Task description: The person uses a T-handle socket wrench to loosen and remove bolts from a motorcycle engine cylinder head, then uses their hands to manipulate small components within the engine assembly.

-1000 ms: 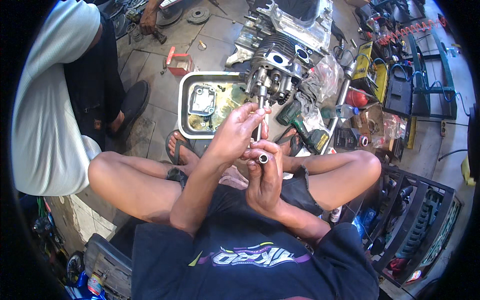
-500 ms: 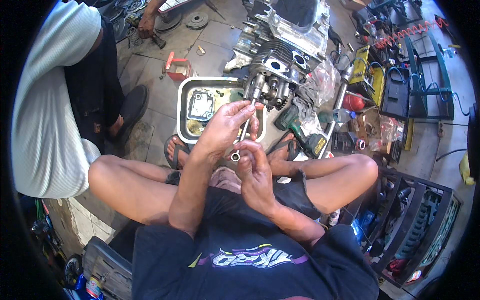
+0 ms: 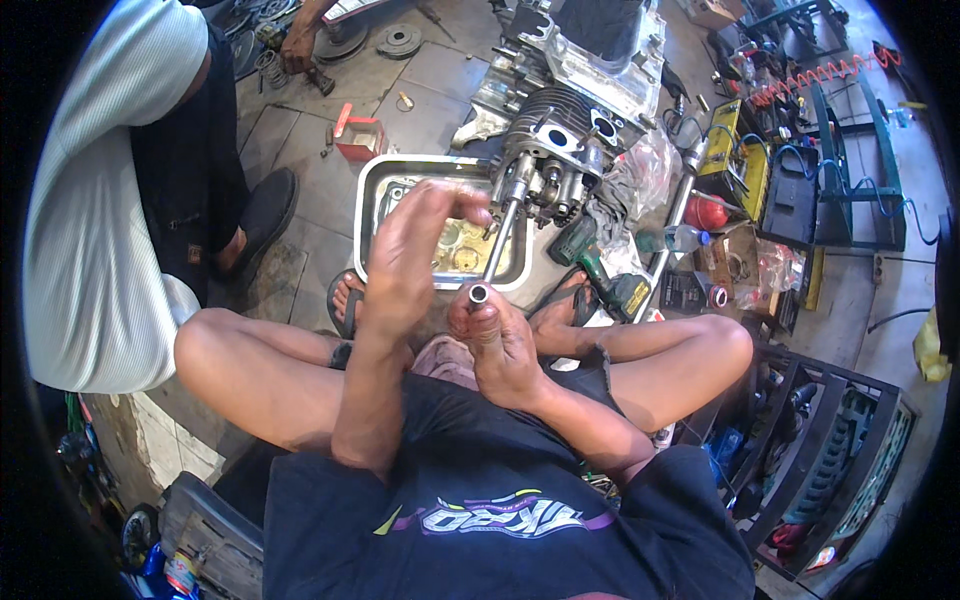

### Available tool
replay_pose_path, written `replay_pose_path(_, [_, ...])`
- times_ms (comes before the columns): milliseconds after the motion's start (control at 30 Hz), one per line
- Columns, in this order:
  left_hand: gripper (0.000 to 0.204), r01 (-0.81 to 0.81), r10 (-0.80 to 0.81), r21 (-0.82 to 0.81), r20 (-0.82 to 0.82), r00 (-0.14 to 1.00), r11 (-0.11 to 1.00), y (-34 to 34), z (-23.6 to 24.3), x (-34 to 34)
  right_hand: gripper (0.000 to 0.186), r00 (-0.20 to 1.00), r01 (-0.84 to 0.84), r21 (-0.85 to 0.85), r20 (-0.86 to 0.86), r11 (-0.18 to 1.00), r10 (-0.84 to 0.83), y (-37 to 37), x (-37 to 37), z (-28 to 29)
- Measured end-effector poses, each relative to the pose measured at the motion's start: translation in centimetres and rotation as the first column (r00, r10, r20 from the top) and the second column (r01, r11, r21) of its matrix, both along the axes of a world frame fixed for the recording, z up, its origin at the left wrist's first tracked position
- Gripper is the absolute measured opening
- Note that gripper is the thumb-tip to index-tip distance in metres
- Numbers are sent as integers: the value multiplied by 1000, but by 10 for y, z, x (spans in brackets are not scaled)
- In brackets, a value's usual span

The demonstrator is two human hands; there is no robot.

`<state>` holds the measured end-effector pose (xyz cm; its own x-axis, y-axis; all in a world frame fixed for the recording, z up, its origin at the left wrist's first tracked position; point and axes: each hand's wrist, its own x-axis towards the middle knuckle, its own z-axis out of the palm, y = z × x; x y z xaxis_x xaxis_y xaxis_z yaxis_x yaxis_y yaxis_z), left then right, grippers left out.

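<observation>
My right hand grips the near end of a long metal socket tool, whose shaft runs up to the engine block on the floor in front of me. My left hand is raised beside the shaft with fingers loosely curled over the steel tray; it holds nothing that I can see. The engine's cylinder studs and shafts stick out toward me.
A person in a white shirt squats at my left, one hand on parts at the top. A red box, a green drill, a plastic bag, tool cases and crates surround me.
Both hands moved forward from near my chest toward the engine. The tool's far end now reaches the engine, and my left hand has come off the tool.
</observation>
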<state>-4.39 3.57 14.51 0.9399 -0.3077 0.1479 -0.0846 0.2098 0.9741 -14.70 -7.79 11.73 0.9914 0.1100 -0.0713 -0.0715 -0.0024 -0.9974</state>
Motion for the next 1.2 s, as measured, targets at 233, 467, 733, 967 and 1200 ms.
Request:
replay_pose_path(233, [33, 243, -209, -30, 421, 883, 969, 8, 1, -15, 28, 987, 67, -200, 156, 978, -36, 1, 1, 12])
replay_pose_path(467, [32, 120, -84, -394, 106, 991, 911, -8, -15, -35, 21, 969, 50, -511, 232, 858, 82, -11, -1, 17])
replay_pose_path(733, [28, -201, 45, -666, -244, 969, 718, 5, -43, -55, 22, 903, -394, -650, -141, 650, 407, -18, 40, 74])
replay_pose_path(967, [27, -453, 154, -551, -502, 851, 701, -8, -67, -80, 27, 842, -452, -865, -333, 220, 424, -3, 40, 88])
replay_pose_path(1200, [25, -510, 230, -576, -490, 841, 638, -21, -67, -88, 36, 677, -18, -999, 22, 47, 735, -22, 35, 86])
